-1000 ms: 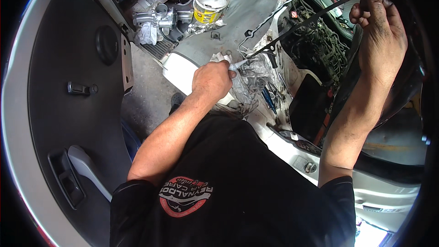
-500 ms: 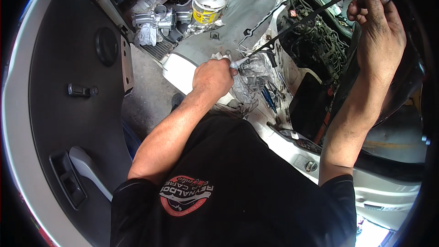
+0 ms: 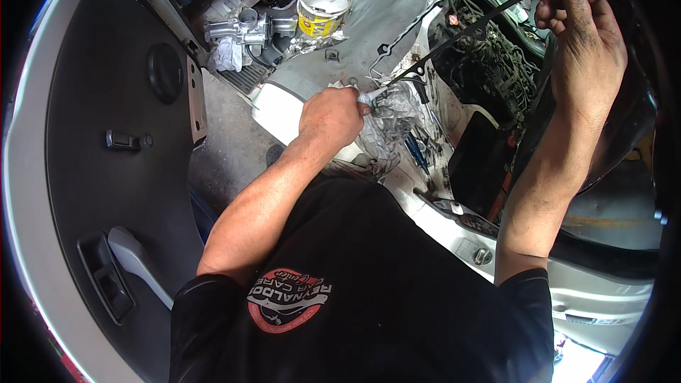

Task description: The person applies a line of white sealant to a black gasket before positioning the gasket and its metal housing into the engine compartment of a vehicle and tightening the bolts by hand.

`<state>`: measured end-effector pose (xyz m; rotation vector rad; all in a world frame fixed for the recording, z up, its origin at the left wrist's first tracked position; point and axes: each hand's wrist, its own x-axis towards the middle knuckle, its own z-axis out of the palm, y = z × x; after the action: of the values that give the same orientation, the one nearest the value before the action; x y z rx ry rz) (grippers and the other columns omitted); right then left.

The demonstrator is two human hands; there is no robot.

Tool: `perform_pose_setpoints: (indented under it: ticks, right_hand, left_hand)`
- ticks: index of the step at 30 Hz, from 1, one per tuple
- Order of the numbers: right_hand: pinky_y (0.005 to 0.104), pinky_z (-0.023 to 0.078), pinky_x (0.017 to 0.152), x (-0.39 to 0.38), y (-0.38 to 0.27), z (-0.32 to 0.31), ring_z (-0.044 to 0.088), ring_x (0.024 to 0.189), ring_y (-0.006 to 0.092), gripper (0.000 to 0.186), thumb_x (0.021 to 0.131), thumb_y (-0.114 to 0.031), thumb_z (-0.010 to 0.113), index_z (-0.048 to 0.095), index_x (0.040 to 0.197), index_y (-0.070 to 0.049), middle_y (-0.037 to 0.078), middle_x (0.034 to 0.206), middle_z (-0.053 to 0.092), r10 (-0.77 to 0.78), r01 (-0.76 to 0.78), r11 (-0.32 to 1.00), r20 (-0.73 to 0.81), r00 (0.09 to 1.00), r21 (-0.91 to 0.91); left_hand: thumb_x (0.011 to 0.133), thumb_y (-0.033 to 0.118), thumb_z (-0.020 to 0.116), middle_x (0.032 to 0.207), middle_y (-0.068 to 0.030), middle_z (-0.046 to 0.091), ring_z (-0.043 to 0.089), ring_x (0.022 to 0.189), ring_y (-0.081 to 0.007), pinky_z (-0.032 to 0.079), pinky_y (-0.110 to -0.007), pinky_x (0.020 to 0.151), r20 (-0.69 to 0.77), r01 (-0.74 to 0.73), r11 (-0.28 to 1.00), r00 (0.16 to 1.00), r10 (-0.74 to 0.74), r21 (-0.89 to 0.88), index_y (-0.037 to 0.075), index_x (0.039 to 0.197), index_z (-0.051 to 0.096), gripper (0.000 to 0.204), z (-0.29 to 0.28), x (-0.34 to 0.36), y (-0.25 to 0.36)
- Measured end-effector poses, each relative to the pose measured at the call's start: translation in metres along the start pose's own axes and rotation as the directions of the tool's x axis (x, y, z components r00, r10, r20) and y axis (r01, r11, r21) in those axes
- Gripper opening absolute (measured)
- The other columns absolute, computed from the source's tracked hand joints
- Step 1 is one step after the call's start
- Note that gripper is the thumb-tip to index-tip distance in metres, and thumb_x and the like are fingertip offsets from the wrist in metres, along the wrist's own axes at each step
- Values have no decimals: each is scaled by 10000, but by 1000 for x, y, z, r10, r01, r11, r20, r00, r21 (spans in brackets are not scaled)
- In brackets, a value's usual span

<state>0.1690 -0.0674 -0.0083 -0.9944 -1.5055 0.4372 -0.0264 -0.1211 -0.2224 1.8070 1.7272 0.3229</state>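
right-hand fingers [image 3: 576, 7] are pinched around the upper end of a long dark strip [image 3: 489, 19], which is held at a slant above the engine opening [image 3: 500, 67]. a small white-tipped tube [image 3: 376, 95] is gripped in the curled left-hand fingers [image 3: 364, 108], nozzle right by the strip's lower end; can't be told if they're touching. crumpled plastic [image 3: 386, 128] is bunched just below, and a yellow-and-white bucket [image 3: 319, 23] is parked further off near a silvery metal part [image 3: 259, 30].
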Motion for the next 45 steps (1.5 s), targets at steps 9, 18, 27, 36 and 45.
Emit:
perform_pose_setpoints:
  ticks: [9, 18, 27, 36, 45]
  right_hand:
    - [194, 459, 602, -1, -1, 2, 603, 654, 111, 202, 923, -149, 649, 602, 972, 41, 53, 735, 599, -11, 11, 999, -1, 1000, -45]
    - [187, 453, 592, 0, 0, 2, 603, 647, 101, 206, 916, -149, 657, 612, 976, 43, 55, 737, 614, 9, -9, 1000, -19, 1000, -13]
    - [172, 390, 452, -19, -18, 30, 510, 497, 44, 171, 963, -210, 578, 565, 872, -65, -29, 647, 540, -188, 181, 975, -49, 981, -127]
    - [166, 390, 467, -19, -20, 27, 509, 507, 38, 173, 961, -204, 581, 548, 848, -77, -31, 640, 533, -173, 159, 974, -79, 982, -159]
    - [196, 394, 483, -19, -22, 27, 506, 508, 62, 182, 962, -192, 570, 538, 834, -67, -20, 623, 518, -170, 157, 972, -62, 984, -175]
  left_hand:
    - [898, 301, 622, 900, -198, 682, 656, 896, -370, 508, -477, 789, -6, -10, 1000, 1000, 10, -6, 46, 1002, 672, 280, -2, 0, 2]
    - [891, 298, 630, 898, -205, 678, 652, 899, -376, 503, -479, 787, -20, -20, 1000, 1000, 20, -10, 45, 989, 677, 276, -7, -2, 5]
    - [888, 290, 631, 891, -205, 678, 649, 903, -375, 499, -481, 787, -27, -15, 1000, 1000, 15, -19, 42, 980, 681, 270, -11, -3, 7]
    - [887, 293, 630, 880, -207, 676, 648, 893, -380, 498, -481, 777, -33, -28, 1000, 999, 27, -15, 41, 967, 686, 270, -20, -5, 14]
    - [889, 301, 631, 868, -212, 673, 647, 890, -382, 498, -480, 776, -40, -29, 1000, 999, 28, -10, 34, 962, 681, 281, -22, -6, 16]
